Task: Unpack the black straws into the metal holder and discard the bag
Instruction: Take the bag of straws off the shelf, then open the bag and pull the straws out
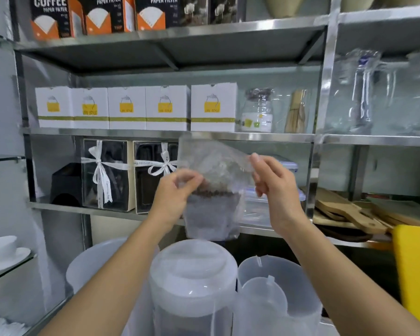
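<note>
Holding the bag (pixel 211 180) of straws (pixel 211 209) before the shelf (pixel 155 135) — my left hand (pixel 177 190) pinches its side, right hand (pixel 272 183) fingers clamp the top edge.

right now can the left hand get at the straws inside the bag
Probably not yet. The left hand pinches the outside of the clear bag, and the black straws sit low inside, walled off by plastic; the right hand holds the other edge.
</note>
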The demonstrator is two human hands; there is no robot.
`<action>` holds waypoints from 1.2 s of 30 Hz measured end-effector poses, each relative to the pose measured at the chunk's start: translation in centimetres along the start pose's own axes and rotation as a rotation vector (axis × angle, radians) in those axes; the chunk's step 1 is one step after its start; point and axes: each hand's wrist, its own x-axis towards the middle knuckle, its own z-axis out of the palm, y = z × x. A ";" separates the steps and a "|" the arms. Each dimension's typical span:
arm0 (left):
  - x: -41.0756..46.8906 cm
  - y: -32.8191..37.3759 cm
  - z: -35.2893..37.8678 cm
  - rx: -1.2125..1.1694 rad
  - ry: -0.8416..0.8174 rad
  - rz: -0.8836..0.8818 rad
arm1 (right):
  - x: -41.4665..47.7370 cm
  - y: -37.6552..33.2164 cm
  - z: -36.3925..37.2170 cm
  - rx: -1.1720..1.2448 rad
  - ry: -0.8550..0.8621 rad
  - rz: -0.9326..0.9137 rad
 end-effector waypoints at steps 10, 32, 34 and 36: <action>-3.8 9.8 0.8 -0.292 0.024 -0.102 | -5.5 -4.5 -2.2 -0.067 -0.150 0.203; -21.9 16.0 9.3 -0.262 -0.299 -0.266 | -21.2 -10.4 -6.1 -0.310 0.073 0.102; -22.1 16.3 9.2 -0.269 -0.278 -0.273 | -21.6 -10.8 -6.8 -0.322 0.028 0.127; -22.1 16.8 8.9 -0.279 -0.267 -0.281 | -21.9 -11.4 -7.3 -0.296 -0.001 0.141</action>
